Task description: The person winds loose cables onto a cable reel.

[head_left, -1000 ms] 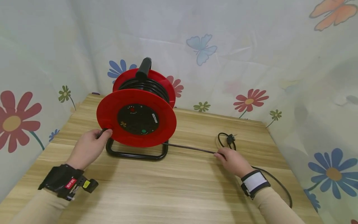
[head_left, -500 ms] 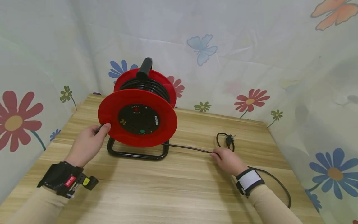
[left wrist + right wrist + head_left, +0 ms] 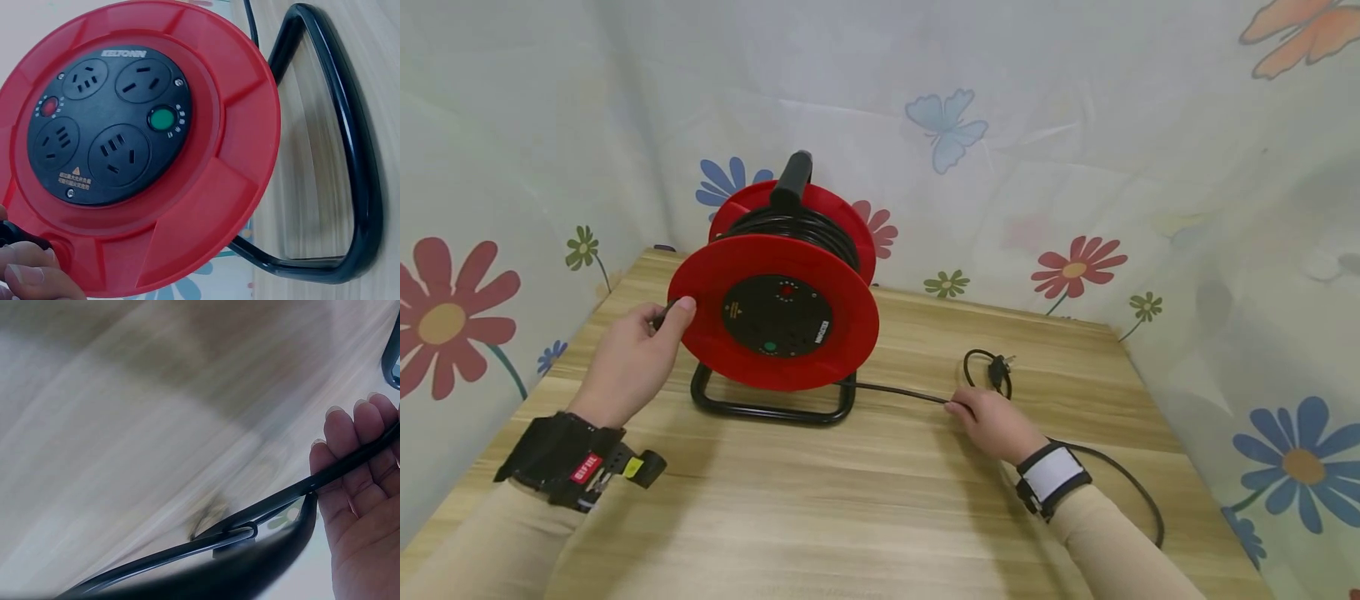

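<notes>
A red cable reel (image 3: 700, 350) stands on the table with black cable wound between its two discs. Its black socket panel (image 3: 109, 125) carries a red and a green button. My left hand (image 3: 632, 362) pinches the small black crank knob (image 3: 22, 236) at the left of the front disc. Out from the reel's lower right, the black cable (image 3: 898, 390) runs into my right hand (image 3: 996, 423), which holds it between thumb and fingers. In the right wrist view the cable (image 3: 350, 464) lies across the fingers.
The reel's black tube stand (image 3: 767, 412) rests on the wooden table (image 3: 820, 517). Beyond my right hand lies the plug (image 3: 998, 370) beside a small cable loop. More cable (image 3: 1138, 483) curves along the right side. A flower-printed curtain (image 3: 850, 75) encloses the back and sides.
The front disc has turned clockwise, the left hand rising with the crank knob. My right hand has moved left toward the reel, and the plug and trailing cable have shifted left too.
</notes>
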Demonstrator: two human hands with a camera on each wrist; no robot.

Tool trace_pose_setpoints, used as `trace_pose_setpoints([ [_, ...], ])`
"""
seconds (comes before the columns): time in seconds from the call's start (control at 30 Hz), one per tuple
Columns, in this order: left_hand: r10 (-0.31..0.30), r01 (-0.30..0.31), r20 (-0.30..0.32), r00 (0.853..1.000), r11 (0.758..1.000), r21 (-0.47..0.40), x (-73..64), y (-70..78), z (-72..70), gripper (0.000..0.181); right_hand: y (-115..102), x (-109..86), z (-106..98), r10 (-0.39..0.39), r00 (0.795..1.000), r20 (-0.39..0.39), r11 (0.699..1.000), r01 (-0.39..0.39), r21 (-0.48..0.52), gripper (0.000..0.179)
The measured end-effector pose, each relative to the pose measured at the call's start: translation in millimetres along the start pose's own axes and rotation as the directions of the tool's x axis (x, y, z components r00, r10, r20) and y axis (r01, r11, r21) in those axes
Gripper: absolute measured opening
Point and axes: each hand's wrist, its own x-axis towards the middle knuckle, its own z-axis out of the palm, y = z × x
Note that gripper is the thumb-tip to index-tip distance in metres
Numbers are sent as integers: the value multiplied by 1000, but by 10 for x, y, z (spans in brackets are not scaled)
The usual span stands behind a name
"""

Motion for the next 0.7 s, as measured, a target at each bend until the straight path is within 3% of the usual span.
trace_pose_setpoints([
  [0.5,24,-28,-104,994,999,-41,-5,101,26,70,-115,73,11,-10,1000,-9,1000,10,-4,21],
  [0.7,21,-25,-112,993,999,-40,13,185,21,70,-140,105,36,-14,1000,-6,1000,14,4,22],
])
